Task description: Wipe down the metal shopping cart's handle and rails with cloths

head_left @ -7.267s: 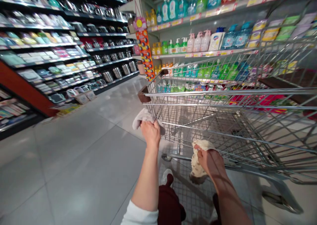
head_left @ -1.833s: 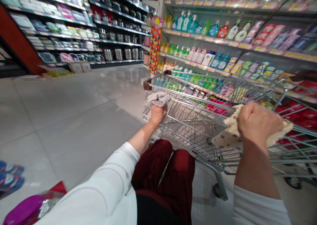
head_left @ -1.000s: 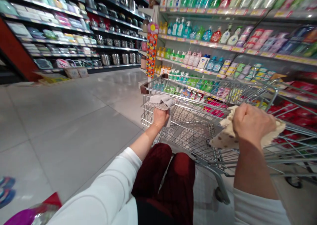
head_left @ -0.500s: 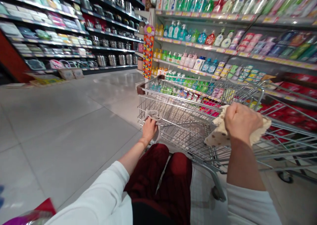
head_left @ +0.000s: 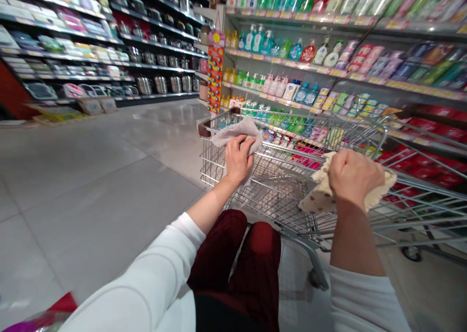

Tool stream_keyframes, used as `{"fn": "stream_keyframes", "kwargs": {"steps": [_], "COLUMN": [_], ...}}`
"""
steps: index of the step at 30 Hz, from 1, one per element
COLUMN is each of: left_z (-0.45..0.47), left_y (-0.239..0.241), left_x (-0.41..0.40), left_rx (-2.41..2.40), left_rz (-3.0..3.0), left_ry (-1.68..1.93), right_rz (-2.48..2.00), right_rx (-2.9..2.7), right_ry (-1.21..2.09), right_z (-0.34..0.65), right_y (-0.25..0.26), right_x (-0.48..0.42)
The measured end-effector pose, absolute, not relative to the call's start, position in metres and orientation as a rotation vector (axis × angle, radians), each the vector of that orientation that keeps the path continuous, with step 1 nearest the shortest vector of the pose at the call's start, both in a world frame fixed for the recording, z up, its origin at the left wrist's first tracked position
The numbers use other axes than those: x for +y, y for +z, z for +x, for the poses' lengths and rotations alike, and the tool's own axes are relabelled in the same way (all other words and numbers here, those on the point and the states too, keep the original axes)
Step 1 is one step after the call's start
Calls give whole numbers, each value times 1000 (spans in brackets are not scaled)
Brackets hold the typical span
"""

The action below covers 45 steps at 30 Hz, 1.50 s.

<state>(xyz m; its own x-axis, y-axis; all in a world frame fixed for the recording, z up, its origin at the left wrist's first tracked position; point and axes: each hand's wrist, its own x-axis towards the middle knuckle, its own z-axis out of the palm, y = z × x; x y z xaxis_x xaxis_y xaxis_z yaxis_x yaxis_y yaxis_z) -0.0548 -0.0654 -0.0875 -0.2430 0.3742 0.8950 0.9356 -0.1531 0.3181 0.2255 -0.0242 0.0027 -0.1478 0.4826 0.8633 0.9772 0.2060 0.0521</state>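
A metal shopping cart (head_left: pixel 277 188) stands sideways in front of my knees, its wire basket showing nothing inside. My left hand (head_left: pixel 239 159) grips a pale grey cloth (head_left: pixel 241 128) against the upper side of the basket, toward its brown-cornered end. The cloth fans out above my fingers and hangs below them. My right hand (head_left: pixel 355 176) is a fist around a cream cloth with brown spots (head_left: pixel 321 198), at the cart's top rail farther right. That cloth drapes over the wires on both sides of the fist.
Behind the cart, a shelf (head_left: pixel 277 59) holds pump bottles and tubs. Another shelf (head_left: pixel 160 66) with metal pots runs along the left. Grey tiled floor (head_left: pixel 91 176) stretches between. A red and purple package (head_left: pixel 51 317) lies at the lower left. Cart wheels (head_left: pixel 317 279) rest near my feet.
My left hand has moved up and to the right with the grey cloth, from the lower basket wires to the upper rail. My right hand stays nearly in place.
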Motion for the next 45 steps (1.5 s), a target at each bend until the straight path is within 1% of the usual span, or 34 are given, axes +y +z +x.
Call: {"fn": "stream_keyframes", "kwargs": {"steps": [3, 7, 10, 14, 18, 21, 24, 26, 28, 34, 38, 45], "left_z": [-59, -67, -69, -69, -68, -63, -52, -42, -35, -35, -43, -48], "left_y": [-114, -161, -178, -180, -170, -150, -120, -104, -99, -130, -143, -175], "left_x": [-57, -59, -69, -87, -101, -102, -94, -84, -73, -58, -57, -76], "left_rx": [-1665, -1936, -2021, -2010, -2039, -1985, -1828, -1751, -1732, -1867, -1849, -1992], "left_rz": [-1497, -1563, -1588, -1624, -1670, -1620, -1560, -1552, -1563, -1684, -1739, -1779], "left_ry": [-1361, -1233, -1177, -1133, -1058, -1155, -1289, -1324, -1308, -1149, -1087, -949], "right_rz": [-1378, -1458, -1481, -1462, -1453, -1455, -1447, -1455, -1468, -1499, -1485, -1433], "right_rx": [-1748, -1752, -1761, -1747, -1733, -1731, -1735, -1727, -1723, -1750, -1762, -1737], "right_ry": [-798, -686, -685, -746, -795, -805, -810, -806, -784, -751, -777, -784], "right_z": [224, 220, 219, 219, 219, 219, 219, 220, 220, 219, 218, 220], "right_y": [4, 8, 9, 7, 6, 6, 6, 6, 6, 9, 10, 6], "right_x": [-26, -28, -29, -28, -28, -28, -28, -28, -27, -31, -33, -28]}}
